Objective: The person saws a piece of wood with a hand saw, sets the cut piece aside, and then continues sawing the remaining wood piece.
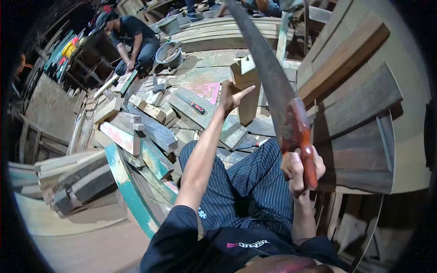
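In my right hand (pixel 300 170) is the reddish-brown wooden handle of a handsaw (pixel 266 59), my fingers wrapped round it. The long dark blade points up and away, tilted to the left. My left hand (pixel 232 96) is at the left side of an upright wooden block (pixel 249 102), its thumb stretched across the near face and its other fingers mostly hidden at the edge. Notches show at the block's top end. Below the left hand, a red-and-black-handled tool (pixel 197 108) lies on a grey plank (pixel 182 102).
Wood offcuts (pixel 157 145) are heaped to my left, some painted green. Boards (pixel 359 109) lean along the right side. A co-worker (pixel 132 38) crouches at the back left near a bucket (pixel 168 55). Long stacked planks (pixel 218 34) lie at the back.
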`<state>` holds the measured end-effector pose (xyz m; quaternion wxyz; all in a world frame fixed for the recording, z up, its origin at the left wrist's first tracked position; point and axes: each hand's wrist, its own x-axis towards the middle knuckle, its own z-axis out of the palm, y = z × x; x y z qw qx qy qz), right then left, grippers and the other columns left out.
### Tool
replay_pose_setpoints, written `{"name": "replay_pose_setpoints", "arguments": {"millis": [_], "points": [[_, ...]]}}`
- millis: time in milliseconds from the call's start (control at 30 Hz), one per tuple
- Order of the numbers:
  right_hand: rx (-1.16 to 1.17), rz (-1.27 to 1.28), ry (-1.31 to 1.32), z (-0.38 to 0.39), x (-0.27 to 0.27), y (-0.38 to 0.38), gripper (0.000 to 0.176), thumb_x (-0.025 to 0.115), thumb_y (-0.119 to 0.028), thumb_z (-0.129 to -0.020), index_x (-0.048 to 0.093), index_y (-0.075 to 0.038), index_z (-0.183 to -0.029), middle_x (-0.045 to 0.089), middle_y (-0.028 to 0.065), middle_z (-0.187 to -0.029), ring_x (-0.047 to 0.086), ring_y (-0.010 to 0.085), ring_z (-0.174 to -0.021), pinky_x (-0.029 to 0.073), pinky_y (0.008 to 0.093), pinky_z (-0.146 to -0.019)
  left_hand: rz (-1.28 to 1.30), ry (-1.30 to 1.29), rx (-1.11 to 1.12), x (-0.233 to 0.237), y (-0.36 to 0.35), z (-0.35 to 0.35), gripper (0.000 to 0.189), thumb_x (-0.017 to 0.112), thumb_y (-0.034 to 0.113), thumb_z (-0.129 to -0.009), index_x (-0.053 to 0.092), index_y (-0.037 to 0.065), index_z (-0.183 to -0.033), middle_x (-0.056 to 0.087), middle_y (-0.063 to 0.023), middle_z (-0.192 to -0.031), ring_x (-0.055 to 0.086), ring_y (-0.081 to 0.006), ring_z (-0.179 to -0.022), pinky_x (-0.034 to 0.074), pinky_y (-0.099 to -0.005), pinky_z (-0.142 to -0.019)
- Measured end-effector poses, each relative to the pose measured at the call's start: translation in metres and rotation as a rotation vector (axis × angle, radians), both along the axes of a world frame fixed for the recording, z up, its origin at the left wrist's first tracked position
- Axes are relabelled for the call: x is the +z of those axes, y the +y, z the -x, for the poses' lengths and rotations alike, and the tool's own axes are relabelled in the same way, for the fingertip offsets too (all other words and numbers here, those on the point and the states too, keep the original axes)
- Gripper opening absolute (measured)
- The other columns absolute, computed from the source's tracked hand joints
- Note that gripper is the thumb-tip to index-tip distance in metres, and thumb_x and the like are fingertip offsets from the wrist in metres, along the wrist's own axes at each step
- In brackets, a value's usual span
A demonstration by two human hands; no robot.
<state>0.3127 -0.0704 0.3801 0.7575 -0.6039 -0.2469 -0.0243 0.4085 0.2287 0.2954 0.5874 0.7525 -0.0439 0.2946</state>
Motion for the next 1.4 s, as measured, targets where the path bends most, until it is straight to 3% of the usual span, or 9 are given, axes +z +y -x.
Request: {"name": "replay_pose_setpoints", "arguments": {"millis": [200, 300, 533, 733, 867, 900, 1267, 1367, 1400], "points": [[0.037, -0.266, 0.057, 0.017, 0.031, -0.009, 0.018, 0.06, -0.013, -0.081, 0.054, 0.004, -0.08, 0.047, -0.0009, -0.052, 0.044, 0.0074, -0.042, 0.037, 0.0248, -0.04, -0.057, 0.01, 0.043, 0.059, -0.013, 0.026, 0.029, 0.077, 0.005, -0.078, 0.068, -0.005, -0.103, 0.072, -0.0098, -0.092, 0.065, -0.0126, -0.083, 0.054, -0.031, -0.078], [0.0, -0.152, -0.058, 0.011, 0.011, -0.006, 0.019, 0.062, -0.016, -0.08, 0.056, 0.002, -0.078, 0.054, 0.0023, -0.056, 0.05, 0.0087, -0.046, 0.04, 0.0235, -0.045, -0.04, -0.07, -0.073, 0.071, -0.022, 0.04, 0.03, 0.078, 0.004, -0.077, 0.067, -0.006, -0.103, 0.072, -0.0109, -0.094, 0.065, -0.0128, -0.086, 0.054, -0.031, -0.08], [-0.046, 0.002, -0.341, 0.014, 0.006, 0.022, 0.018, 0.064, -0.014, -0.08, 0.06, 0.004, -0.079, 0.06, 0.0047, -0.058, 0.059, 0.011, -0.05, 0.046, 0.0236, -0.051, 0.001, 0.022, 0.01, 0.063, -0.013, 0.078, 0.036, 0.078, -0.002, -0.074, 0.065, -0.006, -0.107, 0.071, -0.0102, -0.1, 0.065, -0.0138, -0.092, 0.054, -0.031, -0.084], [0.063, -0.051, -0.237, 0.024, -0.019, 0.033, 0.017, 0.064, -0.012, -0.079, 0.059, 0.003, -0.076, 0.059, 0.005, -0.06, 0.057, 0.0109, -0.05, 0.045, 0.0243, -0.05, 0.053, 0.062, 0.208, 0.044, -0.013, 0.084, 0.036, 0.076, -0.003, -0.075, 0.061, -0.005, -0.108, 0.069, -0.011, -0.103, 0.065, -0.0145, -0.095, 0.053, -0.0302, -0.084], [0.078, -0.077, -0.215, 0.025, -0.03, 0.038, 0.024, 0.065, -0.02, -0.083, 0.059, 0.002, -0.076, 0.059, 0.0052, -0.061, 0.057, 0.0136, -0.049, 0.045, 0.0258, -0.05, -0.012, 0.027, 0.309, 0.036, -0.013, 0.076, 0.034, 0.083, 0.011, -0.071, 0.068, -0.003, -0.099, 0.072, -0.0091, -0.09, 0.066, -0.0115, -0.081, 0.053, -0.0287, -0.07], [0.099, -0.139, -0.28, 0.021, -0.037, 0.042, 0.026, 0.065, -0.023, -0.083, 0.059, 0.002, -0.075, 0.059, 0.0052, -0.06, 0.057, 0.0139, -0.049, 0.045, 0.0257, -0.05, 0.215, 0.06, 0.238, 0.031, -0.018, 0.074, 0.033, 0.082, 0.011, -0.071, 0.068, -0.002, -0.098, 0.072, -0.0083, -0.088, 0.065, -0.0114, -0.079, 0.052, -0.0291, -0.067], [-0.139, -0.024, -0.555, 0.014, -0.068, 0.052, 0.026, 0.066, -0.024, -0.078, 0.064, 0.002, -0.08, 0.063, 0.0078, -0.064, 0.062, 0.0157, -0.052, 0.048, 0.0261, -0.05, -0.005, -0.091, 0.178, 0.025, -0.008, 0.06, 0.029, 0.077, 0.004, -0.074, 0.066, -0.004, -0.1, 0.071, -0.0085, -0.09, 0.064, -0.0112, -0.083, 0.052, -0.0297, -0.074], [0.289, -0.346, -0.018, 0.021, -0.08, 0.047, 0.033, 0.064, -0.026, -0.086, 0.05, 0.003, -0.079, 0.05, 0.005, -0.058, 0.051, 0.0133, -0.048, 0.041, 0.0273, -0.045, 0.236, -0.071, 0.162, 0.031, -0.009, 0.059, 0.037, 0.08, 0.012, -0.077, 0.066, -0.001, -0.108, 0.072, -0.0079, -0.094, 0.065, -0.0116, -0.084, 0.053, -0.0295, -0.075], [0.242, -0.297, -0.13, 0.021, -0.079, 0.048, 0.034, 0.064, -0.025, -0.088, 0.047, 0.003, -0.079, 0.047, 0.0042, -0.057, 0.047, 0.0128, -0.046, 0.039, 0.0276, -0.043, 0.291, -0.029, 0.18, 0.036, -0.008, 0.059, 0.036, 0.08, 0.013, -0.078, 0.066, -0.001, -0.108, 0.072, -0.0083, -0.094, 0.066, -0.0118, -0.084, 0.054, -0.0296, -0.076]]}}
